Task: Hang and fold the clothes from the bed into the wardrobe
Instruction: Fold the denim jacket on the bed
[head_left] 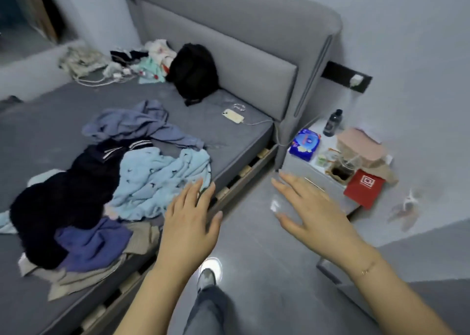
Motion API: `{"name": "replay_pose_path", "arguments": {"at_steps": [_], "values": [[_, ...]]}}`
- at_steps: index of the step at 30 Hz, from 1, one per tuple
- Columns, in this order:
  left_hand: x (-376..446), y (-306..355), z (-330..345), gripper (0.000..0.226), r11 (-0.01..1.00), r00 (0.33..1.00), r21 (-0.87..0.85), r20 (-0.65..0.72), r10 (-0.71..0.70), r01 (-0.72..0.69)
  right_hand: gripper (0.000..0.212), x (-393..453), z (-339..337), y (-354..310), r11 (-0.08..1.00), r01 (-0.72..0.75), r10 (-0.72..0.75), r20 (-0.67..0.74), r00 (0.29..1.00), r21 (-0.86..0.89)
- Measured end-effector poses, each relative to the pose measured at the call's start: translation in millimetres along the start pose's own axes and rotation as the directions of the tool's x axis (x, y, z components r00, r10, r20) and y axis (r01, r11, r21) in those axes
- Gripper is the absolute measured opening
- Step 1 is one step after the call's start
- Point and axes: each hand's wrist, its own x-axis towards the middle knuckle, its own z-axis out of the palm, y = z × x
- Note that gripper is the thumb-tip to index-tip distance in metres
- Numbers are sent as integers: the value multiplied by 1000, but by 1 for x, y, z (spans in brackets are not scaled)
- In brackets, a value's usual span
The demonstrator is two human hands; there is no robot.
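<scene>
Pale grey walls (407, 29) and glossy grey floor (254, 233) throughout. Grey upholstered headboard (229, 29) at twelve o'clock, cluttered nightstand (300, 171) at two. Possibly a window (23, 16) at ten, blurred.

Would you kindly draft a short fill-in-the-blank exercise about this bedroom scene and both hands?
1. Both the left hand and the right hand are open and hold ____.
2. The white phone with a cable lies on the grey ____.
3. The light blue patterned garment tops the heap nearest the ____ hand.
4. The red box sits on the ____.

Missing words: nothing; bed; left; nightstand
</scene>
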Motion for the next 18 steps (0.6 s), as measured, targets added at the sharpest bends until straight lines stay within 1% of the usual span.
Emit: {"name": "replay_pose_path", "arguments": {"at_steps": [3,6,13,18], "values": [[7,-67,-6,56,987,988,-37,-16,-156,155,62,71,22,-38,989,145,-144,87,986,1],[27,-137,-11,56,963,964,-65,-21,-264,263,59,146,54,-75,971,237,-236,151,960,9],[116,-298,-20,56,893,902,-143,3,-431,427,54,323,124,-162,936,342,-350,263,899,77],[189,-380,-19,54,824,853,-248,25,-520,510,53,432,165,-186,922,374,-386,325,863,101]]}}
